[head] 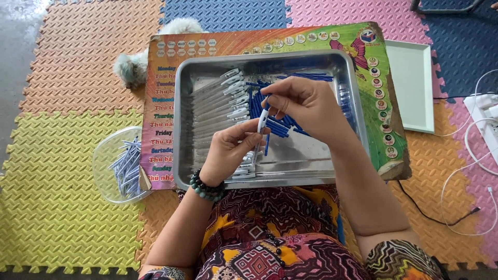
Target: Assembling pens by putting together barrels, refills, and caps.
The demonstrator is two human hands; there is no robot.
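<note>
a white pen barrel (263, 120) is pinched upright between both hands over the metal tray (270, 62): the left hand (231, 150) is clamped on its lower end at six o'clock, the right hand (301, 101) closed on its top at twelve o'clock. blue refills (280, 127) lie just behind.

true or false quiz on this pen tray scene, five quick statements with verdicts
1. Both hands hold one pen over the metal tray. True: the left hand grips the pen low down and the right hand pinches its top.
2. The blue refills lie in the tray. True.
3. The clear pen barrels sit in the right half of the tray. False: they fill the left half.
4. The left wrist is bare. False: it wears a bead bracelet.
5. The clear bowl on the mat is right of the tray. False: it is left of it.
</note>
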